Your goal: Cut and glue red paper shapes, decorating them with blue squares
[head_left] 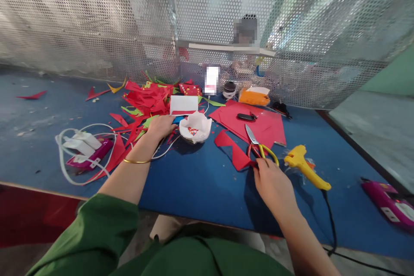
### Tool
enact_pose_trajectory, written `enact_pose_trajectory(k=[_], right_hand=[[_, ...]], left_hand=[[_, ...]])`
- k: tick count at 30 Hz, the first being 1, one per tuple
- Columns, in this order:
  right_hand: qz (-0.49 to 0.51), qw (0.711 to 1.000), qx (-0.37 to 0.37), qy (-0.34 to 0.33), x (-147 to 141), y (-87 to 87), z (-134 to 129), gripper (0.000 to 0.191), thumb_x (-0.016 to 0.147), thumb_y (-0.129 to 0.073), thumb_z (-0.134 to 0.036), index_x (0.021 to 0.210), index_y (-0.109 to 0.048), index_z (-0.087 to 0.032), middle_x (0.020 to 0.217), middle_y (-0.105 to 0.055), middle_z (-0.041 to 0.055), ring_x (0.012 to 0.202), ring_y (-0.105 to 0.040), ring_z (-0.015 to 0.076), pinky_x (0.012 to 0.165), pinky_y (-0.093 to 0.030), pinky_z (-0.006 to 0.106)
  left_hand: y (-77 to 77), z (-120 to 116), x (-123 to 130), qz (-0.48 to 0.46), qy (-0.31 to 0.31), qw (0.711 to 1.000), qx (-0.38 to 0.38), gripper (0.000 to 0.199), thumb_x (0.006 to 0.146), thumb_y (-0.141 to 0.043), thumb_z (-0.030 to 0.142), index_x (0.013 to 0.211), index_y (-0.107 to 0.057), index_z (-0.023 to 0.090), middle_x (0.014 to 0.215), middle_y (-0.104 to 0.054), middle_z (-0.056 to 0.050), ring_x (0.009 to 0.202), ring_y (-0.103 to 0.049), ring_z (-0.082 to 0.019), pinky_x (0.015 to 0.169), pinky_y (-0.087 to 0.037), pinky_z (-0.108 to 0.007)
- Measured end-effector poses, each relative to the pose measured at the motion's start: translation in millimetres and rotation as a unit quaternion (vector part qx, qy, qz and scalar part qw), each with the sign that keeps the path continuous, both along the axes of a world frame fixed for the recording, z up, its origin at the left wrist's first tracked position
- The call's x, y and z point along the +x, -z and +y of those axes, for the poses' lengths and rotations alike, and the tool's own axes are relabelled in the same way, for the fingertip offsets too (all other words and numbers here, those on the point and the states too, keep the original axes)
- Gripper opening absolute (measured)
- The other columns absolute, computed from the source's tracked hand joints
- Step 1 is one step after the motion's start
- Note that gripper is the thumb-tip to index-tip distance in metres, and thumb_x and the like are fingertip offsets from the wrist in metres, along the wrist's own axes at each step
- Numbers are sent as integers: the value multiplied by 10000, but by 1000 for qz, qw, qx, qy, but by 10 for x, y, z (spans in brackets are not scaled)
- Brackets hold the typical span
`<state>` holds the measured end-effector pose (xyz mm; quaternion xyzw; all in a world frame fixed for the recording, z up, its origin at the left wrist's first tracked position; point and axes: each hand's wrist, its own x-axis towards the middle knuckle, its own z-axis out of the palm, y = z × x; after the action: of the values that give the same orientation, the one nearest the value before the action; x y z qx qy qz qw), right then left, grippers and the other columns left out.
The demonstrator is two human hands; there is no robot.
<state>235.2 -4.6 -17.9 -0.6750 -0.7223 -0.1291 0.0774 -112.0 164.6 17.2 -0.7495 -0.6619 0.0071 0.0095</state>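
Observation:
My left hand (pixel 161 126) lies low on the table among red paper scraps, fingers stretched out beside a white paper-lined bowl (pixel 195 127). Small red bits sit inside the bowl. On the right, my right hand (pixel 271 179) is closed at the near end of a cut red paper strip (pixel 237 155). Its fingers also overlap the handles of the scissors (pixel 252 134), one red and one yellow, so part of that contact is hidden. The scissor blades point away over red paper sheets (pixel 258 116), with a black cutter (pixel 246 117) on top.
A yellow glue gun (pixel 305 166) with a black cord lies right of my hand. Purple devices sit at the right (pixel 388 202) and left (pixel 93 155), the left one with white chargers and cable. Scraps (pixel 147 97), a phone (pixel 211 79) and a perforated metal screen (pixel 207 13) stand behind.

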Motion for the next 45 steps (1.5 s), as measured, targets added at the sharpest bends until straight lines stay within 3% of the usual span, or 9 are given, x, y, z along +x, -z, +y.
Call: enact_pose_trajectory(k=[7, 11, 14, 18, 23, 28, 34, 40, 45], right_hand=[[-12, 1000, 6, 18, -13, 112, -3, 238, 880, -514, -72, 1102, -600, -63, 1051, -661, 173, 981, -629, 283, 779, -508, 355], [-23, 1000, 3, 12, -30, 116, 23, 221, 885, -511, -82, 1080, -613, -56, 1070, -653, 182, 1011, -615, 295, 814, -503, 369], [-29, 1000, 1, 12, -42, 100, 16, 185, 888, -515, -101, 1031, -626, -63, 1060, -649, 188, 990, -616, 302, 793, -505, 379], [-34, 999, -4, 7, -55, 76, -1, 189, 905, -489, -111, 1024, -628, -63, 1074, -644, 199, 997, -610, 307, 793, -504, 387], [-33, 999, -10, 11, -70, 65, -15, 200, 906, -475, -103, 1033, -625, -64, 1103, -640, 207, 1024, -608, 313, 798, -503, 385], [-21, 999, -14, 20, -54, 80, -10, 263, 901, -459, -78, 1126, -595, -60, 1129, -648, 195, 1047, -620, 301, 849, -499, 376], [-3, 997, -13, 81, -7, 64, 53, 383, 903, -371, -19, 1269, -485, -35, 1163, -640, 214, 992, -676, 254, 769, -516, 307], [-23, 995, -48, 87, -5, -50, 208, 259, 889, -417, -9, 1097, -565, -46, 1000, -675, 219, 944, -678, 287, 745, -497, 333], [-20, 990, -92, 102, 17, -151, 413, 187, 830, -533, -37, 1005, -600, -28, 940, -674, 224, 847, -701, 299, 682, -481, 334]], left_hand=[[-70, -13, -61, 11, -58, 997, 49, 401, 950, -387, 324, 1185, -701, 243, 1105, -738, -136, 1055, -670, -325, 789, -486, -348], [-156, -42, -95, 8, -111, 989, 98, 450, 952, -357, 283, 1331, -599, 267, 1121, -730, -141, 1023, -679, -343, 765, -491, -380], [-168, -31, -119, 15, -137, 984, 109, 486, 930, -340, 182, 1358, -569, 194, 1095, -725, -195, 990, -683, -362, 752, -489, -418], [-101, -26, -100, 27, -93, 992, 80, 366, 877, -447, 182, 1125, -713, 144, 995, -748, -197, 987, -679, -350, 836, -460, -439], [-49, -61, -6, 32, 0, 994, 104, 404, 905, -402, 276, 1142, -717, 186, 1205, -701, -138, 1177, -581, -309, 995, -351, -427], [-58, -36, 61, 62, 49, 995, 66, 355, 865, -462, 304, 1010, -768, 199, 1079, -745, -134, 1091, -618, -303, 933, -361, -402], [-91, -53, 139, 85, 48, 994, 47, 346, 866, -436, 189, 950, -765, 119, 1016, -743, -198, 998, -668, -315, 848, -387, -398], [-159, -112, 158, 70, 29, 995, 67, 372, 872, -399, 148, 942, -763, 111, 1012, -744, -198, 1018, -665, -327, 843, -406, -413], [-359, -206, 102, 25, -29, 993, 109, 355, 870, -432, 209, 949, -771, 140, 1033, -744, -185, 1004, -666, -361, 832, -438, -438]])
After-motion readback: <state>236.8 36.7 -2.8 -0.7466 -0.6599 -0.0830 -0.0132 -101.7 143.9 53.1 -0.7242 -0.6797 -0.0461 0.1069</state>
